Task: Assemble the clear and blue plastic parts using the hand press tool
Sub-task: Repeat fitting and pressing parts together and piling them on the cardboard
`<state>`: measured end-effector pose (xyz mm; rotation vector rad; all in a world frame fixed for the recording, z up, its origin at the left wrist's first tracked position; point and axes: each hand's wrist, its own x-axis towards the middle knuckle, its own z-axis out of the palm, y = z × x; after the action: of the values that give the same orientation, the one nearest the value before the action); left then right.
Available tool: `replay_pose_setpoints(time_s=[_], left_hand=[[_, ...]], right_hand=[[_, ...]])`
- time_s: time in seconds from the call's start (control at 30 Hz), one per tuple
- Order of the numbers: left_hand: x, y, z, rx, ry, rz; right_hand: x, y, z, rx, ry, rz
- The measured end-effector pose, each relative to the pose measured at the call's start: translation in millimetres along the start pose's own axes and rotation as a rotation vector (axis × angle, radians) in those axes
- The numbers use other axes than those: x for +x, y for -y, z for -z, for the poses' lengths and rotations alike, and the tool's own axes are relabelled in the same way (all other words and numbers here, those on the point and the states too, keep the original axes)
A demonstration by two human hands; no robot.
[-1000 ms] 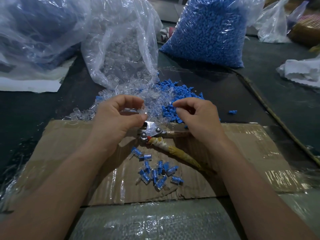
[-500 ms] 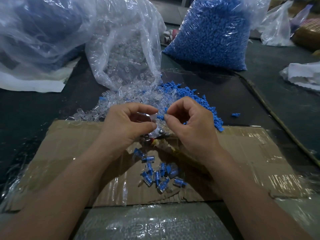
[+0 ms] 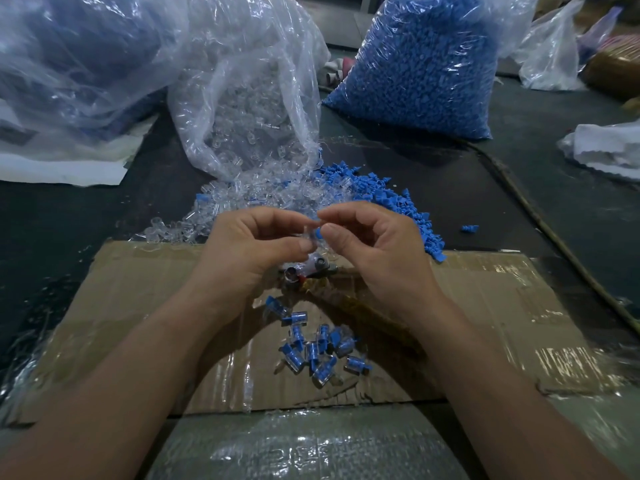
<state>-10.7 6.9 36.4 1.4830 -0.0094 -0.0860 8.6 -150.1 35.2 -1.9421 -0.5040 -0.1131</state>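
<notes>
Clear part [image 3: 306, 234], pinched by left hand [image 3: 256, 244], sits just beside blue part [image 3: 317, 232] at three o'clock, pinched by right hand [image 3: 374, 251]; press tool [image 3: 291, 274] lies at six.

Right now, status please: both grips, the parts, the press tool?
Left-hand grip pinches clear part. Right-hand grip pinches blue part, parts meeting. Press tool lies unheld on cardboard, beneath hands. Nothing in the way.

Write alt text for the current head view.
The left hand pinches a clear part and the right hand a blue part, held together above a cardboard sheet. The hand press tool lies beneath them, assembled pieces nearer the camera. Behind stand a bag of clear parts and a bag of blue parts.
</notes>
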Motion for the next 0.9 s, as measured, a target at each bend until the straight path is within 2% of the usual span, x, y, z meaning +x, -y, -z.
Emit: replay_pose_setpoints(time_s=[0.2, 0.43, 0.5, 0.7, 0.9], left_hand=[[1.5, 2.5, 0.6, -0.126, 0.019, 0.022], [3.1, 3.7, 3.1, -0.171, 0.061, 0.034], [2.8, 5.3, 3.1, -0.116, 0.04, 0.031], [3.0, 5.7, -0.1, -0.225, -0.009, 0.027], [4.2, 4.0, 0.3, -0.255, 0.023, 0.044]], right_hand=[[-1.4, -2.2, -1.7, 0.082, 0.008, 0.026], [-2.0, -1.7, -1.7, 0.108, -0.021, 0.029], [-2.5, -1.3, -1.9, 0.127, -0.025, 0.034], [-2.6, -3.5, -2.2, 0.114, 0.007, 0.043], [-2.4, -6.7, -1.6, 0.072, -0.012, 0.067]])
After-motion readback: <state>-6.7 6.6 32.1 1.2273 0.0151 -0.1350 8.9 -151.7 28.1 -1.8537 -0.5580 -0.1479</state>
